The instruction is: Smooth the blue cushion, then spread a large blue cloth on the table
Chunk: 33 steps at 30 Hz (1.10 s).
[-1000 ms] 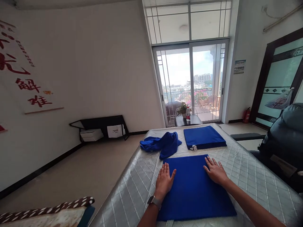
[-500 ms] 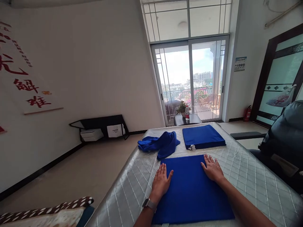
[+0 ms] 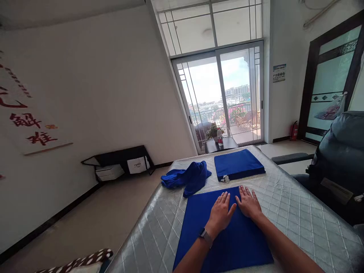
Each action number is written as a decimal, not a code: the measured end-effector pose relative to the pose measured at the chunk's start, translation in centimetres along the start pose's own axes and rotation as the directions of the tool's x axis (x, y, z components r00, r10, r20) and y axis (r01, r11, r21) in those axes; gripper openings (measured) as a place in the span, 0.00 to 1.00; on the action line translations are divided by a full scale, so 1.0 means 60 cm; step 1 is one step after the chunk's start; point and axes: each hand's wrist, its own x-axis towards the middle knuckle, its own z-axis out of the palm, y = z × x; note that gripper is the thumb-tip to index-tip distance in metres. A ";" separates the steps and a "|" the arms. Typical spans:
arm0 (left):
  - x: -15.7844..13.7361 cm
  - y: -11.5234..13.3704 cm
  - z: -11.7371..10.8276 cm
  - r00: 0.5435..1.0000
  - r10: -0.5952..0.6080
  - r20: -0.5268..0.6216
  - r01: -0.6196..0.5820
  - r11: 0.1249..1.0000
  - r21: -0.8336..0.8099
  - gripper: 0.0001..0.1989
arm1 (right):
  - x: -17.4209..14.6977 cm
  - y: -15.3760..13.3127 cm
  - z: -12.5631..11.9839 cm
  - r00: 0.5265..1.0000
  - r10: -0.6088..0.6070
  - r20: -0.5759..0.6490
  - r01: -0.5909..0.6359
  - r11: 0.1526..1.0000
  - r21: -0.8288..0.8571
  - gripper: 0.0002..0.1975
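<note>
A flat blue cloth (image 3: pixel 196 227), roughly rectangular, lies spread in front of me. My left hand (image 3: pixel 221 212) rests palm down on its middle, fingers stretched out, a watch (image 3: pixel 206 236) on the wrist. On the cloth's far right edge lies my right hand (image 3: pixel 248 201), also flat with fingers spread. Beyond the cloth sits a neat stack of folded blue cloths (image 3: pixel 239 163) with white tags at its near corner. Left of that stack, a crumpled blue cloth (image 3: pixel 189 176) touches or nearly touches the spread one's far left corner.
All this lies on a plastic-covered quilted mattress (image 3: pixel 150 231). A dark armchair (image 3: pixel 338 159) stands at the right. Past the far end, a small table (image 3: pixel 227 143) carries a plant and a bottle (image 3: pixel 219 136). A black shelf (image 3: pixel 119 161) with white boxes is by the left wall.
My left hand has moved right, from the cloth's left edge to its middle, nearer my right hand. My right hand stays at the far right edge. The camera view has shifted slightly.
</note>
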 end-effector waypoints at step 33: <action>-0.075 -0.250 -0.006 0.907 -0.416 -0.063 0.421 0.894 0.155 0.43 | 0.008 0.002 0.013 1.000 0.001 -0.011 -0.001 1.000 -0.019 0.35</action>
